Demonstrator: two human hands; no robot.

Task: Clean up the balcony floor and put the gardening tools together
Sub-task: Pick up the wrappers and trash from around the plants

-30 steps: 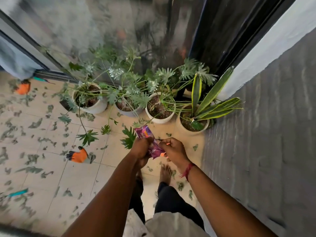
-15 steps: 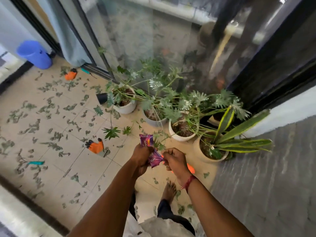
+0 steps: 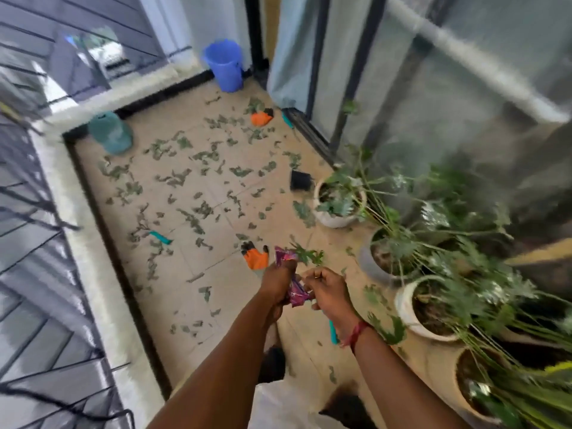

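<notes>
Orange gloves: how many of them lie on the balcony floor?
2. One orange glove lies just beyond the left hand; the other glove lies far off by the sliding door, near the blue bucket. Others may be hidden behind the plants.

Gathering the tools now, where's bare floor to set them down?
Barest: the strip between the green container and blue bucket, and the tiles beside the near orange glove, toward the black edge. The middle is littered with leaves; plant pots crowd the right.

red thread wristband point(image 3: 356, 332), dark trousers point(image 3: 272, 363)
</notes>
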